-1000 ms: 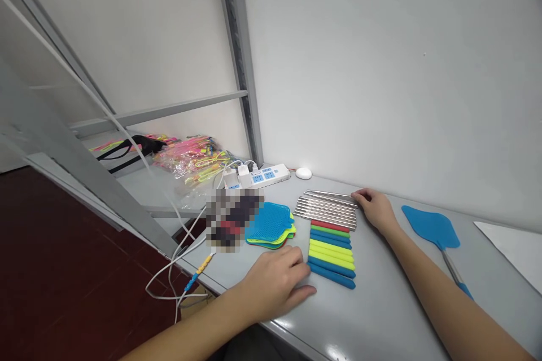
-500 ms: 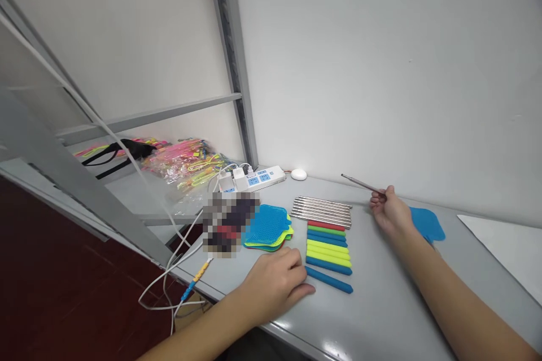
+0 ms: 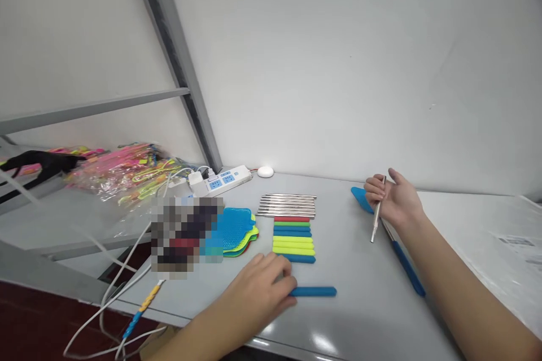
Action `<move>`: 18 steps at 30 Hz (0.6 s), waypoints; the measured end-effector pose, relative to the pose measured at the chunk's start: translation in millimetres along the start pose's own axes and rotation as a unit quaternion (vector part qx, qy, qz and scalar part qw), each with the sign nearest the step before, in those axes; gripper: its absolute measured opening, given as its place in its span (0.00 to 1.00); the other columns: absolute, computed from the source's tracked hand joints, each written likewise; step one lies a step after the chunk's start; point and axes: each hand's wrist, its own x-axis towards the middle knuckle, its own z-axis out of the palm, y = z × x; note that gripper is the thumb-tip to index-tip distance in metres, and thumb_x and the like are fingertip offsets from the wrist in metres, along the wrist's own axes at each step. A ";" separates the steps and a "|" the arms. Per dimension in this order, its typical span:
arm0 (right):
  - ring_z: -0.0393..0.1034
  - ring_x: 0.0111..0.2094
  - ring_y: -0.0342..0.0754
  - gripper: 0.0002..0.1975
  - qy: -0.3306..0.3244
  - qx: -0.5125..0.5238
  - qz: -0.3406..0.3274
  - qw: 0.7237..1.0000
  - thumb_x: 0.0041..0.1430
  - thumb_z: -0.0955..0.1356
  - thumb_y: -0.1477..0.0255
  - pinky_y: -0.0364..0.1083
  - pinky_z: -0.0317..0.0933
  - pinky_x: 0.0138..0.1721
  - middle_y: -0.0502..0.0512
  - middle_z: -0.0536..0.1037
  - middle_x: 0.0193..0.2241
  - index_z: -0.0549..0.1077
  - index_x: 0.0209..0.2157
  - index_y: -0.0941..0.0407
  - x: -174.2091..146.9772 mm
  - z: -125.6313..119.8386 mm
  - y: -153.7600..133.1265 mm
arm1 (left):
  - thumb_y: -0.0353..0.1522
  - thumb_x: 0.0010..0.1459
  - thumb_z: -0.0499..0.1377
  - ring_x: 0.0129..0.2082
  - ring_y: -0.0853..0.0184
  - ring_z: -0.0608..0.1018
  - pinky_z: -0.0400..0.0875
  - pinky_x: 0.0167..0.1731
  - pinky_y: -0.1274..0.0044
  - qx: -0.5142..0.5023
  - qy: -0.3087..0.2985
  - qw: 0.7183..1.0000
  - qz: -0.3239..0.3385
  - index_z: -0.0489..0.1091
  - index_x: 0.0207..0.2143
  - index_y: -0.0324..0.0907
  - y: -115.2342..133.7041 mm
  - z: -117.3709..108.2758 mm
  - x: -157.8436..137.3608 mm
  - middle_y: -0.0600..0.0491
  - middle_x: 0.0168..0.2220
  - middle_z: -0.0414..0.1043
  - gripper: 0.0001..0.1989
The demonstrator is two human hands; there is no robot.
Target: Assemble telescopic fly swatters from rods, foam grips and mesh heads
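My left hand (image 3: 262, 287) grips the end of a blue handle tube (image 3: 317, 291) between thumb and fingers, just above the grey table. In my right hand (image 3: 393, 197) is a metal rod (image 3: 376, 220), its lower end pointing down toward the table. Behind that forearm lies a fly swatter with a blue head (image 3: 359, 197) and a blue handle (image 3: 409, 268); the forearm hides part of it. Several coloured handle tubes (image 3: 293, 241) form a row beyond my left hand, with several metal rods (image 3: 288, 206) laid behind them. Left of these rests a stack of swatter heads (image 3: 237, 228), blue on top.
A white power strip (image 3: 228, 181) with plugs and a white round device (image 3: 265, 171) stand near the wall. Bagged colourful items (image 3: 122, 166) lie behind a grey metal frame (image 3: 178, 67). White cables (image 3: 101, 304) hang over the table's left edge. Plastic sheeting (image 3: 508, 248) covers the right side.
My left hand has drawn the blue tube nearer, away from the row. My right hand has turned palm-up, swinging the rod from pointing left to pointing down. The view has shifted right.
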 end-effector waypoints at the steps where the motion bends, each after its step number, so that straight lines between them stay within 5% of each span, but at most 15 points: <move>1: 0.54 0.17 0.38 0.17 -0.010 0.003 -0.008 1.000 0.69 0.56 0.67 0.38 0.55 0.16 0.45 0.57 0.20 0.62 0.25 0.56 -3.7 0.1 -4.2 | 0.32 0.58 0.61 0.36 0.63 0.71 0.61 0.34 0.71 -0.001 0.000 1.000 0.011 0.68 0.37 0.43 6.1 3.3 6.0 0.52 0.40 0.70 0.05; 4: 0.57 0.21 0.39 0.07 -0.025 -0.036 -0.074 0.996 0.63 0.63 0.72 0.39 0.57 0.20 0.46 0.61 0.24 0.67 0.30 0.55 -13.4 -0.3 -13.6 | 0.31 0.60 0.59 0.36 0.64 0.73 0.62 0.35 0.71 -0.037 0.015 0.999 0.030 0.68 0.38 0.43 22.9 8.1 33.2 0.51 0.42 0.71 0.03; 6: 0.55 0.20 0.39 0.04 0.002 -0.143 -0.197 0.970 0.63 0.65 0.69 0.40 0.53 0.19 0.45 0.60 0.24 0.71 0.34 0.53 -19.5 -0.4 -15.5 | 0.31 0.64 0.55 0.37 0.65 0.74 0.65 0.37 0.72 -0.104 0.033 0.993 0.044 0.68 0.41 0.42 29.1 4.9 59.2 0.50 0.43 0.73 0.05; 7: 0.54 0.20 0.39 0.05 0.033 -0.225 -0.284 0.931 0.63 0.66 0.67 0.40 0.52 0.20 0.44 0.60 0.23 0.72 0.37 0.52 -22.5 -0.2 -14.9 | 0.32 0.66 0.52 0.38 0.65 0.74 0.66 0.38 0.73 -0.151 0.041 0.987 0.047 0.68 0.43 0.42 30.4 1.6 73.7 0.49 0.42 0.73 0.06; 9: 0.55 0.20 0.41 0.08 0.094 -0.394 -0.454 0.794 0.62 0.67 0.65 0.42 0.53 0.22 0.44 0.61 0.21 0.75 0.41 0.51 -28.1 0.7 -10.9 | 0.33 0.67 0.51 0.38 0.66 0.75 0.67 0.39 0.75 -0.265 0.067 0.961 0.036 0.68 0.43 0.42 30.6 -6.0 102.2 0.50 0.39 0.74 0.08; 11: 0.59 0.23 0.42 0.09 0.094 -0.518 -0.549 0.649 0.62 0.67 0.66 0.44 0.55 0.27 0.47 0.67 0.22 0.76 0.43 0.52 -32.3 2.2 -3.9 | 0.35 0.66 0.53 0.41 0.66 0.75 0.68 0.42 0.74 -0.360 0.121 0.925 -0.005 0.68 0.44 0.44 30.2 -12.0 124.8 0.50 0.41 0.74 0.07; 12: 0.62 0.24 0.42 0.09 0.065 -0.558 -0.569 0.601 0.63 0.66 0.67 0.44 0.56 0.28 0.48 0.70 0.24 0.76 0.42 0.53 -33.8 3.2 0.4 | 0.36 0.66 0.54 0.42 0.65 0.76 0.68 0.43 0.73 -0.410 0.151 0.899 -0.023 0.67 0.43 0.45 30.6 -13.7 132.4 0.50 0.42 0.75 0.07; 14: 0.63 0.24 0.43 0.10 0.001 -0.598 -0.582 0.552 0.65 0.63 0.68 0.44 0.55 0.27 0.50 0.71 0.23 0.76 0.36 0.55 -35.6 5.8 10.0 | 0.37 0.66 0.53 0.45 0.63 0.76 0.68 0.46 0.70 -0.508 0.203 0.836 -0.044 0.65 0.41 0.45 33.1 -14.6 139.1 0.50 0.42 0.75 0.06; 18: 0.53 0.21 0.43 0.17 -0.040 -0.621 -0.603 0.499 0.64 0.61 0.71 0.46 0.47 0.24 0.49 0.62 0.18 0.65 0.20 0.55 -39.0 13.0 28.8 | 0.41 0.67 0.51 0.36 0.64 0.80 0.71 0.40 0.69 -0.643 0.253 0.716 -0.099 0.60 0.38 0.45 39.9 -12.5 131.4 0.52 0.35 0.76 0.10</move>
